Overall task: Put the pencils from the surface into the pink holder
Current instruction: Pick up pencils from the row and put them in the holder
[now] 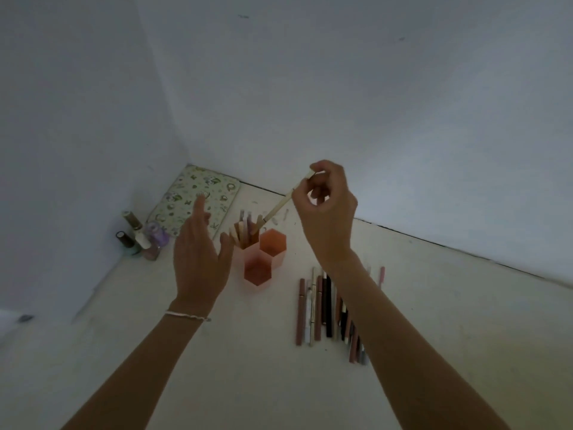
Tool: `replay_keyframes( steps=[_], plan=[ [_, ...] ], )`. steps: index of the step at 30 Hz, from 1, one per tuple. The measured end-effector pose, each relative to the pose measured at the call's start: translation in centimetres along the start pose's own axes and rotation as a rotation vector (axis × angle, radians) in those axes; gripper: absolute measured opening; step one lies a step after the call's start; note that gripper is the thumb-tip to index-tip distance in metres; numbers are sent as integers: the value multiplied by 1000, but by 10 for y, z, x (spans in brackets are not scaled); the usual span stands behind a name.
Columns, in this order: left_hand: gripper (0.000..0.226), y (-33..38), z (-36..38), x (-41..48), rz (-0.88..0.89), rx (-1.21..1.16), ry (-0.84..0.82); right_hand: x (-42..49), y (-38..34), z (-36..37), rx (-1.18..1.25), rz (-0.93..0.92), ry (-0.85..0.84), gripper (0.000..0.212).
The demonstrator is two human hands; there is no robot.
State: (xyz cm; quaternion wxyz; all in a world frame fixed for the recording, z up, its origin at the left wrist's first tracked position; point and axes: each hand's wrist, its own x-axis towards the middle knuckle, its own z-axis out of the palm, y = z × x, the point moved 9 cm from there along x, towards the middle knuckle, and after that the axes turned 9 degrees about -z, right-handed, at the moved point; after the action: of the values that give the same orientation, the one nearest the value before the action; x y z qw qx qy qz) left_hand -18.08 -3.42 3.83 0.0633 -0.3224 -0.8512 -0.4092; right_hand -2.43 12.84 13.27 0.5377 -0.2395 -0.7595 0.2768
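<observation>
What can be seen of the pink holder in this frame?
The pink holder is three joined hexagonal tubes of translucent pink plastic, standing upright on the pale surface. The far-left tube holds several pencils standing on end; the other two look empty. The left hand hovers open beside it; contact is unclear. The right hand holds a cream pencil whose lower tip is above the tubes.

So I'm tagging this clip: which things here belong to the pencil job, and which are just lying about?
Part of the job:
pink holder
pencils on the surface
pencil in the right hand
left hand

Just lying about:
nail polish bottles
patterned case
</observation>
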Motion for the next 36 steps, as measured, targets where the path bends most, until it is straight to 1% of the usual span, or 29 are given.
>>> replay_keyframes(
  steps=[3,6,8,9,10,11,13,15,17,19,22,25,27,28,30,32,34,36],
  plan=[
    [66,-11,-21,7,-66,-99,70,-18,1,21,-56,-26,-109,26],
    [54,-5,-32,8,-96,-192,90,-35,4,41,-107,-48,-254,22],
    [42,12,-33,2,-68,-257,87,-48,4,57,-169,-86,-396,18],
    [35,22,-30,-5,-40,-280,65,-54,5,61,-187,-102,-446,17],
    [29,33,-24,-13,-5,-292,25,-56,6,60,-185,-97,-460,19],
    [22,45,-16,-24,33,-293,-31,-54,10,54,-167,-66,-437,21],
    [13,64,15,-49,87,-268,-194,-44,22,29,-129,17,-307,24],
    [13,69,62,-76,23,-177,-421,-32,37,-3,-135,82,-181,23],
    [11,61,108,-98,-95,-28,-594,-26,52,-32,-159,144,-127,22],
    [14,51,136,-109,-170,118,-673,-27,65,-53,-176,193,-114,22],
    [22,46,161,-120,-198,267,-729,-38,81,-85,-217,231,-105,22],
    [24,42,166,-122,-234,339,-723,-51,93,-104,-249,257,-101,21],
    [29,47,164,-117,-248,306,-713,-62,105,-108,-276,306,-132,20],
    [30,52,158,-110,-250,252,-677,-69,112,-105,-289,338,-167,20],
    [37,69,141,-89,-224,86,-558,-82,125,-91,-334,410,-277,21],
    [47,89,122,-66,-193,-103,-483,-95,138,-69,-399,461,-409,24],
    [46,106,101,-45,-138,-216,-395,-107,150,-41,-479,488,-558,27],
    [41,119,79,-29,-82,-270,-309,-119,164,-18,-587,497,-700,24]
  ],
)
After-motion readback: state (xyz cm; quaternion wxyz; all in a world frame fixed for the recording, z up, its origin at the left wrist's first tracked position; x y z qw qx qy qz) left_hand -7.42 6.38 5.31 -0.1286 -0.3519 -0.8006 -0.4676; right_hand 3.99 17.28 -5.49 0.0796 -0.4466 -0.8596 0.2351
